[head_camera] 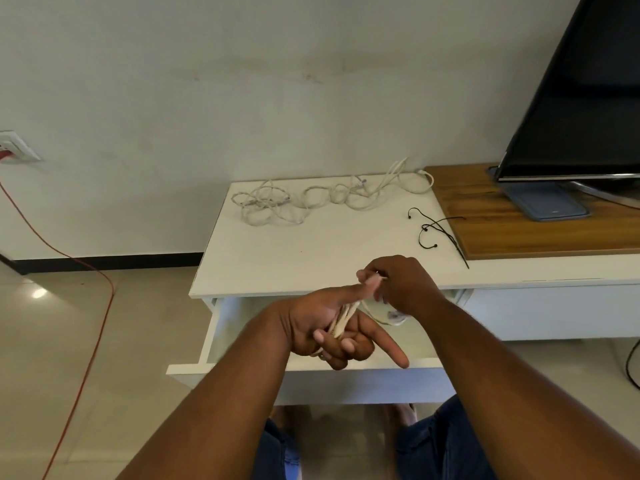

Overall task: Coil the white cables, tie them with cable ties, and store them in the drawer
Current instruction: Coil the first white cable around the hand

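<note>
My left hand (325, 327) grips a bundle of white cable (341, 322) wound into loops, held over the open white drawer (360, 382). My right hand (398, 285) pinches the cable's end just above the left thumb. More white cables (273, 206) lie tangled at the back of the white cabinet top (311, 258), and another loose white cable (391, 185) lies to their right. Black cable ties (436, 230) rest near the wooden board. Something white (394, 317) lies inside the drawer, partly hidden by my right hand.
A wooden board (519, 223) on the right carries a black TV (581, 98) on its stand. A red cord (83, 271) runs from a wall socket (14, 147) down across the tiled floor. My knees in blue jeans (443, 441) sit below the drawer.
</note>
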